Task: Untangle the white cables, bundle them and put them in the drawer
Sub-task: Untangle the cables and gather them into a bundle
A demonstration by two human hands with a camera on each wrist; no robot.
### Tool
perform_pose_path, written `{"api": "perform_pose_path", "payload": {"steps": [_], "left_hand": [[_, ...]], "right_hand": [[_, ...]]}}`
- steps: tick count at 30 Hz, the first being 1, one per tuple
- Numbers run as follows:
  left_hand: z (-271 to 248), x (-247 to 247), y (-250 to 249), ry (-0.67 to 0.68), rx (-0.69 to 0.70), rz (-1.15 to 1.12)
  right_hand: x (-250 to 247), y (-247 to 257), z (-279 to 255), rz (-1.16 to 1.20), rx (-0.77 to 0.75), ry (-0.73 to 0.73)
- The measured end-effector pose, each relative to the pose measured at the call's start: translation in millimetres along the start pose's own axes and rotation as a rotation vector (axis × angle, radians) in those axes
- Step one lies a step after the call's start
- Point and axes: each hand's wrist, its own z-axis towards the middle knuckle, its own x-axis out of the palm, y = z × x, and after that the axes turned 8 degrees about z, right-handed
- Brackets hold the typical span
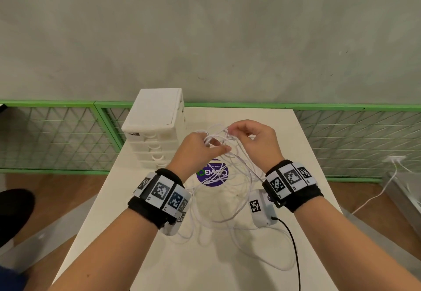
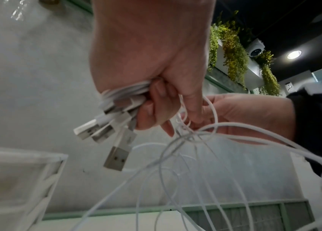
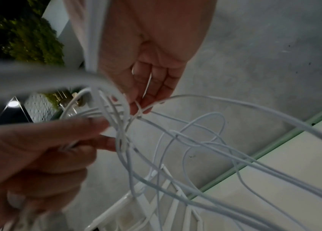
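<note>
Grey plaster wall and green mesh fencing form the backdrop behind a white worktop.

Left to right:

1. Drawer unit. White plastic, standing at the worktop's far left corner. All drawers appear closed.
2. Left hand. Raised above the worktop's middle, clenched around a gathered group of white cables near their plug ends.
3. Tangle. The cable lengths hang from both hands in crossing loops; the lower loops rest on the worktop, spreading toward its near edge over a round purple sticker.
4. Right hand. Just beside the left, thumb and fingertips pinching one strand at a knot point.

Handling notes:

- The cables are judged light, thin and limp. They will not hold a shape and are likely to slide through a loose grip.
- The smooth jacket looks slippery; the rigid plugs give the surest hold.
- Pulling hard on a strand would probably tighten a knot. Feeding a free end back through the loop is the safer method.

View differences:

- The left wrist view alone shows the USB plugs, several fanned out below the left fist.
- The right wrist view alone shows the crossing point held at the right fingertips.
- The head view alone shows the drawer unit, the slack on the worktop, and a black lead near the near right edge.
</note>
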Motion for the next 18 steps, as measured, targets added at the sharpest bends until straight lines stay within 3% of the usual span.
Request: {"api": "perform_pose_path", "payload": {"steps": [6, 10, 13, 15, 18], "left_hand": [[3, 9, -2, -0.057, -0.118, -0.249], [5, 9, -3, -0.101, -0.105, -0.313], [7, 5, -4, -0.119, -0.150, -0.406], [9, 4, -6, -0.109, -0.154, -0.449], [12, 6, -7, -0.098, -0.148, -0.479]], "right_hand": [[2, 4, 3, 0.140, -0.036, -0.040], [1, 2, -1, -0.139, -0.225, -0.115], [2, -4, -2, -0.144, -0.068, -0.068], [5, -7, -2, -0.155, 0.114, 0.041], [12, -15, -7, -0.184, 0.233, 0.219]]}}
